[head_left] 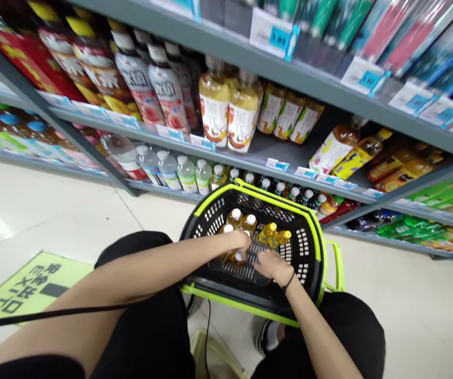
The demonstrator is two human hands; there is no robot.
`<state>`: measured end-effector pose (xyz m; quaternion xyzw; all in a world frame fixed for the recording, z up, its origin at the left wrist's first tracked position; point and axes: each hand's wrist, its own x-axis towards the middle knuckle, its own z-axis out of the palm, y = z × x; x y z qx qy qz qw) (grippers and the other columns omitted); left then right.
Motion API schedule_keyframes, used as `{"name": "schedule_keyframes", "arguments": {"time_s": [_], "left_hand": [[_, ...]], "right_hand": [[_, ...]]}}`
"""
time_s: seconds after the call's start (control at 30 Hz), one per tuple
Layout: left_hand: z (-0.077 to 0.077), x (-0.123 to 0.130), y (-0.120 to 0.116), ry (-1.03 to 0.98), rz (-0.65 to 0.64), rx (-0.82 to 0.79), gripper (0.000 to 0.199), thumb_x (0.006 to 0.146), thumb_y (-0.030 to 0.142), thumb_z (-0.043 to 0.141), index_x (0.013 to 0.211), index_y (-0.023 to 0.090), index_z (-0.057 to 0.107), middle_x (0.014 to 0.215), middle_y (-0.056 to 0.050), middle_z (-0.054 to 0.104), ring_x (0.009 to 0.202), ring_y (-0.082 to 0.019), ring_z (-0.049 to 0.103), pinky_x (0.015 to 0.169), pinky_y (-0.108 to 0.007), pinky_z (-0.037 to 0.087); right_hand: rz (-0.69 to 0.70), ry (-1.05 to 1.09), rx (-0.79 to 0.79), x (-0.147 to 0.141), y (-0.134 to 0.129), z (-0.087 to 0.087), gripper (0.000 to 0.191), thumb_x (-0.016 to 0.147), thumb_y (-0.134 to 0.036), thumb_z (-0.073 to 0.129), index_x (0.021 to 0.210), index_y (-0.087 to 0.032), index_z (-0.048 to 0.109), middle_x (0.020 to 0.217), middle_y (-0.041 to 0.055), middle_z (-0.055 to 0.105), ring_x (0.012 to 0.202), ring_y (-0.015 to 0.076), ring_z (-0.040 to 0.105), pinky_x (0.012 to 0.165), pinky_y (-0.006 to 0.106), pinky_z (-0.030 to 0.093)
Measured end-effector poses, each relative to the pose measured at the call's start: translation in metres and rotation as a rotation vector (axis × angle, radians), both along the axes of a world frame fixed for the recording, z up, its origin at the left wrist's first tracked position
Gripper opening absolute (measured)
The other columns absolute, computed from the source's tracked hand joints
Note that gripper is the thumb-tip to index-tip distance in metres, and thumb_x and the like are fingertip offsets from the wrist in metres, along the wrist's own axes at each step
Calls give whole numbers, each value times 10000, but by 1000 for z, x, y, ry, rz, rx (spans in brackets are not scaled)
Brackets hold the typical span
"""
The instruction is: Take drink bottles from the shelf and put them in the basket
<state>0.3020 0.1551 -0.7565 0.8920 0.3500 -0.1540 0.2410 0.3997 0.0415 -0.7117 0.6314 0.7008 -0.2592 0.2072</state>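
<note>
A black basket (198, 263) with lime-green trim stands between my knees. Several white-capped bottles (235, 216) of amber drink stand in its left half, and yellow-capped bottles (268, 231) are near its middle. My left hand (241, 241) is down in the basket over the white-capped bottles, at the neck of one of them; its fingertips are too small and blurred to read. Beside it, my right hand (269, 264), with a dark band at the wrist, reaches in below the yellow-capped bottles. Its fingers are bent, and whether they hold anything does not show.
Grey shelves (266, 152) full of drink bottles run across the front, with price tags along their edges. Two bottles (337, 145) lean on the middle shelf at right. A green floor sign (32, 284) lies at left. Below the basket is a pale stool (214, 352).
</note>
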Motion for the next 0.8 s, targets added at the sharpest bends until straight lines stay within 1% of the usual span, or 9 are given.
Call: {"name": "schedule_keyframes", "arguments": {"time_s": [0.1, 0.17, 0.27, 0.33, 0.43, 0.6, 0.67, 0.73, 0.8], "left_hand": [[45, -4, 24, 75, -29, 16, 367, 796, 478, 804, 717, 127, 733, 617, -55, 709, 591, -173, 678, 659, -332, 580], [76, -11, 40, 32, -30, 77, 330, 783, 453, 792, 713, 133, 751, 675, -90, 743, 658, -215, 715, 690, -342, 576], [119, -29, 61, -125, 15, 218, 250, 887, 378, 648, 846, 174, 786, 895, -104, 798, 861, -248, 751, 788, -323, 558], [140, -43, 72, -232, 80, 322, 269, 953, 318, 534, 967, 201, 776, 1024, -91, 798, 981, -241, 740, 863, -312, 536], [158, -62, 81, -349, 203, 436, 309, 995, 288, 446, 1066, 205, 735, 1080, -87, 786, 1037, -233, 723, 900, -309, 522], [161, -73, 76, -462, 335, 481, 205, 949, 237, 520, 1035, 201, 703, 1002, -45, 787, 932, -190, 735, 843, -272, 545], [165, -72, 74, -499, 393, 506, 216, 943, 205, 521, 1090, 181, 678, 1028, -54, 783, 897, -169, 735, 844, -258, 556], [179, -71, 78, -537, 475, 566, 291, 963, 185, 475, 1213, 139, 615, 1143, -103, 755, 912, -160, 733, 866, -261, 564], [200, -69, 87, -576, 556, 663, 383, 980, 181, 425, 1341, 89, 511, 1310, -174, 673, 1025, -179, 717, 944, -294, 556]], "right_hand": [[8, -5, 13, -4, -1, 2, 375, 984, -316, 569, 1224, -77, 729, 1225, 229, 733, 1164, 336, 712, 950, 363, 556], [11, 0, 19, -7, -1, 3, 342, 980, -263, 555, 1178, -71, 757, 1199, 233, 742, 1151, 343, 718, 946, 364, 562], [10, 12, 29, -11, -3, 5, 338, 969, -165, 508, 1123, -41, 782, 1173, 259, 743, 1142, 360, 721, 941, 376, 569], [2, 23, 34, -12, -5, 7, 342, 957, -140, 507, 1129, -23, 779, 1167, 272, 741, 1137, 372, 721, 941, 390, 572], [-13, 36, 45, -13, -8, 9, 339, 952, -161, 537, 1163, -32, 768, 1188, 270, 734, 1132, 377, 722, 956, 407, 568], [-29, 47, 49, -14, -7, 13, 347, 960, -178, 539, 1200, -58, 760, 1228, 254, 725, 1163, 367, 709, 971, 409, 566], [-29, 51, 48, -14, -5, 14, 348, 960, -173, 542, 1211, -61, 755, 1234, 249, 724, 1168, 366, 707, 968, 410, 570], [-29, 53, 46, -14, -4, 14, 339, 945, -141, 559, 1208, -53, 754, 1233, 253, 723, 1166, 368, 708, 961, 414, 576], [-24, 59, 50, -15, -4, 15, 319, 933, -121, 590, 1197, -46, 753, 1237, 255, 720, 1172, 365, 705, 967, 419, 577]]}}
